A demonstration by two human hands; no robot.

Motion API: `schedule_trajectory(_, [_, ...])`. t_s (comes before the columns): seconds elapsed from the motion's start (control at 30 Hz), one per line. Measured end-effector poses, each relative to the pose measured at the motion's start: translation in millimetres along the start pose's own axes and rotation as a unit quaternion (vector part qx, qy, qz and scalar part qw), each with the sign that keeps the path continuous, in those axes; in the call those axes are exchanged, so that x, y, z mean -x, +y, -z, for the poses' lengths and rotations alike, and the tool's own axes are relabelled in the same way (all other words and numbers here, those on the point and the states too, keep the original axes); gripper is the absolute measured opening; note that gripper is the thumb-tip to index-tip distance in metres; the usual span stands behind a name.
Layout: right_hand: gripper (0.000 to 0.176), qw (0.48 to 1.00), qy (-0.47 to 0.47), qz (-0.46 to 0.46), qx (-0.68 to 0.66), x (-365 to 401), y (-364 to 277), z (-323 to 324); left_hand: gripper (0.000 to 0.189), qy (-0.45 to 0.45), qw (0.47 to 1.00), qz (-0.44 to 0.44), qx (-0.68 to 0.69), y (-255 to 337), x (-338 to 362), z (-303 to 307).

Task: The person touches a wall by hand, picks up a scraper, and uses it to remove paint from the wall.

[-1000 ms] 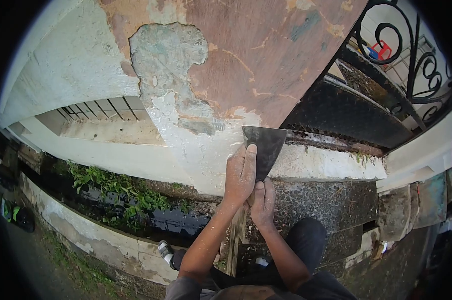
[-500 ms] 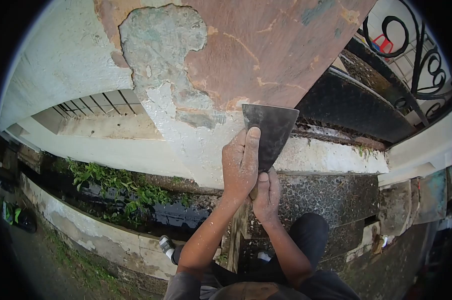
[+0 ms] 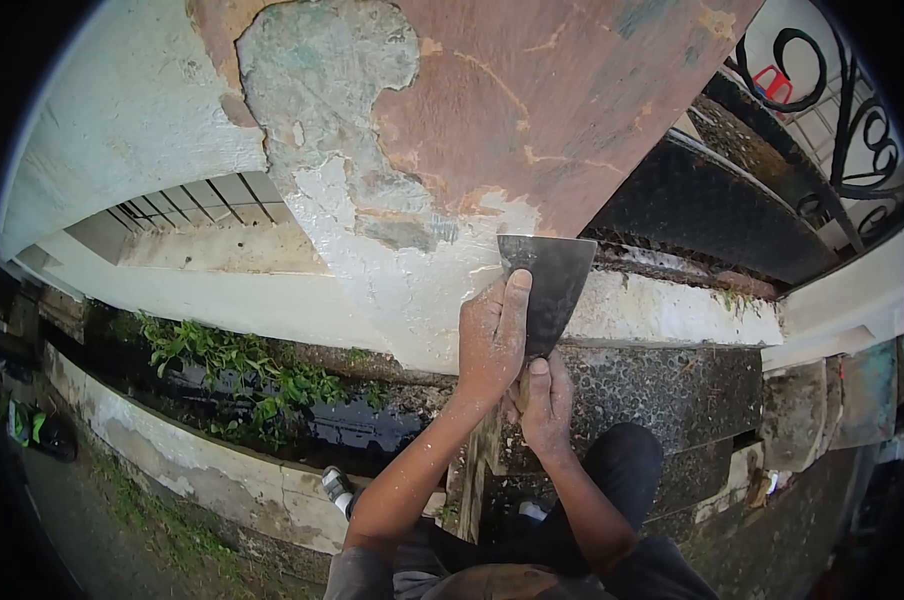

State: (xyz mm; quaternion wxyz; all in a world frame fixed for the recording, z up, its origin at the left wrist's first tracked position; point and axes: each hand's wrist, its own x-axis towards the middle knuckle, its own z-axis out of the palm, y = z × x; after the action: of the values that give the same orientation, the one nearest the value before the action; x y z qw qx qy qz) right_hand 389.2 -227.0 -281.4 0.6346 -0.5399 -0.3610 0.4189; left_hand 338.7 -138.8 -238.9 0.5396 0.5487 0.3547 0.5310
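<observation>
evidently both hands share one tool: the wide scraper (image 3: 560, 295) slants upward, its edge by the patchy wall (image 3: 372, 310), though from where i stand i can't tell whether they touch. the left hand (image 3: 492, 335) is closed around its side, thumb flat on the blade, seemingly to brace it; the right hand (image 3: 547, 405) is curled shut on the mostly hidden handle below, probably for steering. no vessel is near them, but the drain channel (image 3: 212, 475) to the left holds dark water (image 3: 362, 425) and leafy plants (image 3: 212, 355).
</observation>
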Motion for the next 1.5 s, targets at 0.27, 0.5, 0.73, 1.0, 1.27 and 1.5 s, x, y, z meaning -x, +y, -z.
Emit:
schedule_trajectory(0.27, [0.033,1.0,0.024,0.012,-0.016,5.7,20.3,-2.1,0.038,-0.006,0.998,0.021,-0.061,-30.3,16.8,2.4])
schedule_trajectory(0.5, [0.035,0.997,0.023,-0.023,-0.064,10.8,26.0,-2.7,0.036,-0.015,0.997,0.032,-0.068,-28.6,13.2,3.2])
schedule_trajectory(0.73, [0.034,0.994,-0.014,-0.007,-0.106,8.3,40.7,2.4,0.035,-0.013,0.998,0.014,-0.068,-26.3,10.3,3.4])
schedule_trajectory(1.0, [0.038,0.993,0.016,-0.028,-0.111,16.2,59.7,-2.2,0.034,-0.023,0.994,0.038,-0.096,-41.0,18.9,5.6])
schedule_trajectory(1.27, [0.035,0.996,0.059,-0.033,-0.065,9.1,63.9,-4.4,0.034,-0.009,0.995,0.037,-0.091,-38.6,18.5,1.5])
schedule_trajectory(1.5, [0.036,0.999,0.037,-0.006,-0.019,-2.7,55.6,-3.2,0.036,0.006,0.992,0.062,-0.111,-32.6,13.4,2.4])
